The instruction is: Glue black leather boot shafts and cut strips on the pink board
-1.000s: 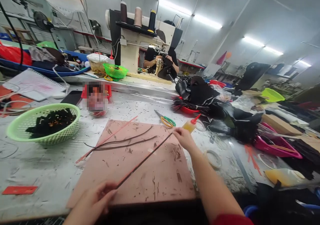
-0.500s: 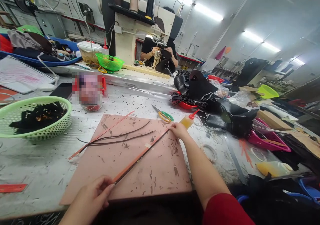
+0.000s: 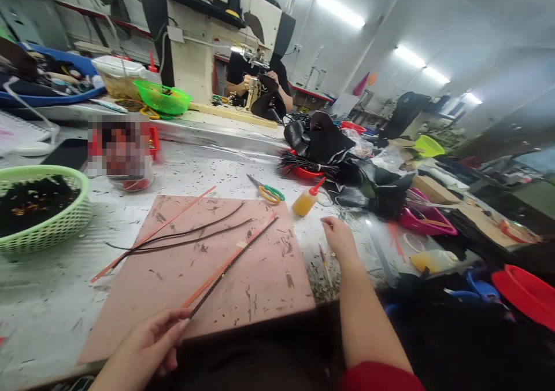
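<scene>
My left hand (image 3: 151, 345) pinches the near end of a narrow dark strip (image 3: 234, 258) at the front edge of a pinkish-brown work board (image 3: 260, 298). This strip runs diagonally up the board alongside an orange strip (image 3: 212, 281); whether my fingers also hold the orange one I cannot tell. My right hand (image 3: 340, 239) is off the board to the right, fingers loosely bent, nothing seen in them. Below it lies a thin pointed tool (image 3: 325, 265). Two thin dark strips (image 3: 195, 236) cross another orange strip (image 3: 151, 235) at the board's left side.
Beyond the board lie scissors (image 3: 266, 190) and a glue bottle with a red tip (image 3: 306, 201). A green basket (image 3: 56, 223) stands left. Black pieces (image 3: 325, 142) are heaped at back right near a pink basket (image 3: 427, 220). Behind, a person works at a sewing machine (image 3: 191, 61).
My right hand has let go of the strip's far end and moved right, off the board. My left hand keeps its pinch. The view has swung right.
</scene>
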`<control>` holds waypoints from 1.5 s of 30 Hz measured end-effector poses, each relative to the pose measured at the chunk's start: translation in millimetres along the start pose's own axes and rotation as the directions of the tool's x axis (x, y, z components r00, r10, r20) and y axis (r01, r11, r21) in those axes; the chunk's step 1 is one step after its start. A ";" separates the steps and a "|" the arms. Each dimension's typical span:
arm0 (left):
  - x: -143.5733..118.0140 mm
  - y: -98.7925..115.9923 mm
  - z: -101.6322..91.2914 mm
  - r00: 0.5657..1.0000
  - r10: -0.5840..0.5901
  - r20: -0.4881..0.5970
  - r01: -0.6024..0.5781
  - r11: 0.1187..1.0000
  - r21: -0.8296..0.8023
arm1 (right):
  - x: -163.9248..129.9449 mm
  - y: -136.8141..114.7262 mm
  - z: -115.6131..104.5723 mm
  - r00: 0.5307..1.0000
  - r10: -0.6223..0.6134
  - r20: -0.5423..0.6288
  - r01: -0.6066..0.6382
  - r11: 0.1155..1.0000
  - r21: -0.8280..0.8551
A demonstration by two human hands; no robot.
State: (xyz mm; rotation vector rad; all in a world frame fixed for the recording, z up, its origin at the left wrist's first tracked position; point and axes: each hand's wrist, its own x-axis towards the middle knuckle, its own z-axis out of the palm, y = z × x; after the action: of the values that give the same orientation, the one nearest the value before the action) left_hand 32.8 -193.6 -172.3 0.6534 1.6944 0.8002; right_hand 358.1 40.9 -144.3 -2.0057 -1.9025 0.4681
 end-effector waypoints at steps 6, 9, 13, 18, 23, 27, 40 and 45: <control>-0.8 27.3 43.4 0.988 0.059 0.143 -0.032 0.982 -0.185 | -8.2 48.9 -16.5 0.969 0.244 0.030 -0.246 0.960 0.130; 0.5 51.8 71.6 0.961 0.132 0.242 -0.061 0.958 -0.280 | -4.4 44.9 -6.2 0.962 0.269 0.055 -0.272 0.906 0.323; 1.7 78.7 106.8 0.922 0.193 0.337 -0.076 0.941 -0.331 | -23.3 19.0 1.4 0.982 0.178 0.058 -0.171 0.722 0.670; -5.9 87.4 140.3 0.927 0.255 0.275 -0.160 0.932 -0.324 | -91.1 -28.3 11.1 1.000 -0.021 0.016 -0.009 0.306 0.952; -14.9 84.5 147.2 0.927 0.299 0.226 -0.211 0.915 -0.344 | -133.0 -53.9 20.5 0.992 -0.114 0.063 -0.063 0.003 0.998; -17.8 80.2 141.7 0.916 0.341 0.209 -0.255 0.900 -0.354 | -140.3 -55.0 28.7 0.980 -0.198 -0.029 0.022 -0.039 0.999; -18.0 73.2 128.9 0.855 0.474 0.211 -0.436 0.876 -0.204 | -132.7 -38.7 -6.3 0.801 -0.598 0.001 0.422 0.566 0.708; -17.0 69.6 126.0 0.856 0.481 0.188 -0.457 0.875 -0.158 | -134.5 -38.3 3.8 0.952 -0.298 0.063 0.102 0.507 0.856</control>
State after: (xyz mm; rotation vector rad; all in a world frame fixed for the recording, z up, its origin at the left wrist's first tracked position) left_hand 160.7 -140.7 -129.5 1.0652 1.2878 1.1081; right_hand 315.4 -91.5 -129.2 -1.0755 -1.4827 1.2860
